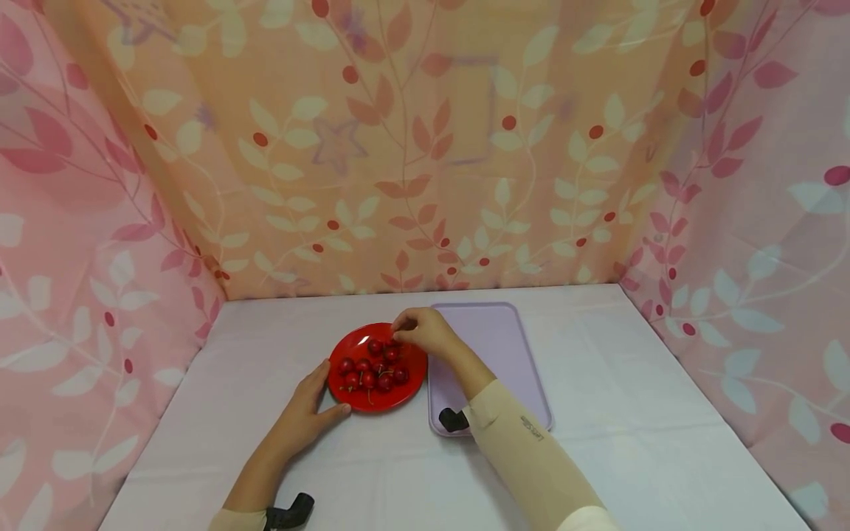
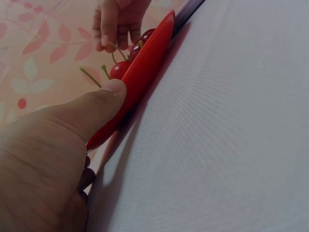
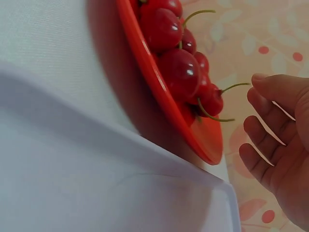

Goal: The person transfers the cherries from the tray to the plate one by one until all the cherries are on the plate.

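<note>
A round red plate (image 1: 339, 352) holds several dark red cherries (image 1: 368, 380) with green stems. My left hand (image 1: 307, 405) holds the plate at its near left edge. Its thumb (image 2: 104, 94) lies against the rim in the left wrist view, while the other fingers are partly hidden. Over the plate's far right side is my right hand (image 1: 428, 332). In the right wrist view its thumb and index fingertip come together at the stem end of one cherry (image 3: 212, 100), which rests among the others. The remaining fingers are loosely bent.
A pale purple rectangular tray (image 1: 494, 332) lies right of the plate, under the right forearm. White cloth (image 1: 617, 413) covers the table. Patterned curtains (image 1: 425, 184) stand at the back and on both sides. A black wrist mount (image 1: 454, 420) sits by the right sleeve.
</note>
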The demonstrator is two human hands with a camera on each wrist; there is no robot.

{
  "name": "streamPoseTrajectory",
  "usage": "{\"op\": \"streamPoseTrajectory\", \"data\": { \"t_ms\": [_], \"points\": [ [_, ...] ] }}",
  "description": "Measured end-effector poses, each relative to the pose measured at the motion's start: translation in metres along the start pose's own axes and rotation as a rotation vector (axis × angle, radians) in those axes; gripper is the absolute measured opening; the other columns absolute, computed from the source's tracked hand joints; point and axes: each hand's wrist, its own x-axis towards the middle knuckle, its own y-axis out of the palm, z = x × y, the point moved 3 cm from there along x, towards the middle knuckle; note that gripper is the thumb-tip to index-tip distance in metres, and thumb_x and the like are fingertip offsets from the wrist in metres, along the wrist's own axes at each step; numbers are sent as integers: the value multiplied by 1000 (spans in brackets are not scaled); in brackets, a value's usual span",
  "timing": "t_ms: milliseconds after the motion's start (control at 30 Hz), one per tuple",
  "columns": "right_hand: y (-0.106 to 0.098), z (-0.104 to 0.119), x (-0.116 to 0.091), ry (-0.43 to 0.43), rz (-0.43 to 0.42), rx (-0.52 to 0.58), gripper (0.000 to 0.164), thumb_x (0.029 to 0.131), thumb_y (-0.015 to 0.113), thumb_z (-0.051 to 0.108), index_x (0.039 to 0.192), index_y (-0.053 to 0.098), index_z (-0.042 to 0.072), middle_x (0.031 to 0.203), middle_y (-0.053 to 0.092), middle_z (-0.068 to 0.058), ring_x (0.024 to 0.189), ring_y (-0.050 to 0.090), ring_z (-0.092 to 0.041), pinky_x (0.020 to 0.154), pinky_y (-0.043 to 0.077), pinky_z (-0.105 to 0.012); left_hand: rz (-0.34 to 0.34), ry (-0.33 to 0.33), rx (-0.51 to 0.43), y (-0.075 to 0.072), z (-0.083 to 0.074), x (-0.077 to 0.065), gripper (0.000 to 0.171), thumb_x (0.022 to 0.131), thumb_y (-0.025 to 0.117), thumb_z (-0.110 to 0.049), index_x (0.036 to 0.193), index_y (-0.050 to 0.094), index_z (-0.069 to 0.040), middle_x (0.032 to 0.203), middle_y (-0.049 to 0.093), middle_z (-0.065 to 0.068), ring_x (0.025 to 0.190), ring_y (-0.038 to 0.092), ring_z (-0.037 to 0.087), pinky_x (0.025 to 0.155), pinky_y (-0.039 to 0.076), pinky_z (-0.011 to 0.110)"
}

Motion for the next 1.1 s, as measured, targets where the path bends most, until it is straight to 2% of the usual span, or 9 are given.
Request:
{"op": "streamPoseTrajectory", "data": {
  "t_ms": [300,533,667,867,1000,1100],
  "points": [
    [-18,18,-13,-37,-42,-80,13,92,76,20,104,77,15,91,71,7,88,64,-15,77,55,-32,-1,5,7,-3,-1,2,105,88,78,-50,163,20,-4,169,21,18,155,18,43,122,23,64],
    [-29,32,-28,-97,-69,-143,14,93,75,20,105,76,14,94,70,9,94,63,-12,87,53,-34,-10,31,-1,-2,-1,1,104,88,78,-47,163,21,-3,168,23,20,154,19,44,122,22,65],
    [-33,37,-40,-132,-87,-132,9,92,77,20,101,76,19,94,71,10,93,63,-10,86,53,-35,-13,51,7,-2,-3,-1,103,89,78,-46,162,21,-2,168,23,20,154,19,45,121,22,66],
    [-42,43,-59,-172,-94,-132,8,93,76,20,101,76,23,96,70,12,97,65,-16,88,54,-41,-22,51,24,-2,-2,-2,102,90,77,-45,162,22,-1,167,23,22,153,20,46,120,23,66],
    [-50,44,-72,-204,-121,-132,9,93,75,18,102,76,19,96,71,12,99,67,-19,89,54,-43,-23,52,22,-2,-2,-2,101,90,76,-47,162,22,-1,167,24,22,153,20,46,120,23,67],
    [-54,43,-82,-212,-125,-102,11,94,75,16,104,77,15,97,71,11,99,66,-17,89,55,-46,-21,51,16,-2,-1,-2,101,90,76,-48,162,22,-2,167,24,21,153,20,46,120,24,67]
  ]
}}
